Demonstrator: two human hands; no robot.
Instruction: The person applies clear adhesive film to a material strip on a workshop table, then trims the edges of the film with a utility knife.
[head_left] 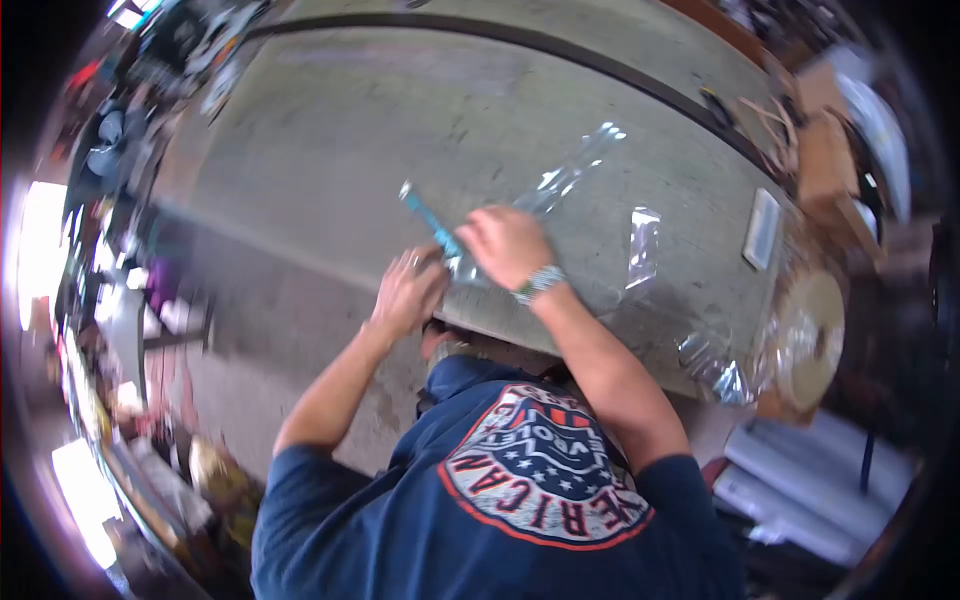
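Note:
A slim teal strip-like item (430,219) with a pale end lies slantwise over the table, and clear plastic (463,268) glints at its near end. My left hand (408,290) is at that near end, its fingers bent and closed on the item. Just to the right is my right hand (508,245), with fingers curled together beside the plastic. Motion blurs its fingertips, so what they pinch cannot be made out. A long clear plastic sleeve (575,172) stretches out beyond my right hand; its near end is hidden behind the hand.
The large grey table (330,130) has a dark bar (480,30) across its far side. On the right are a clear plastic piece (644,246), a white-framed rectangular object (762,230), crumpled clear film (722,372) and a large film roll (812,340). Cardboard (828,160) stands beyond.

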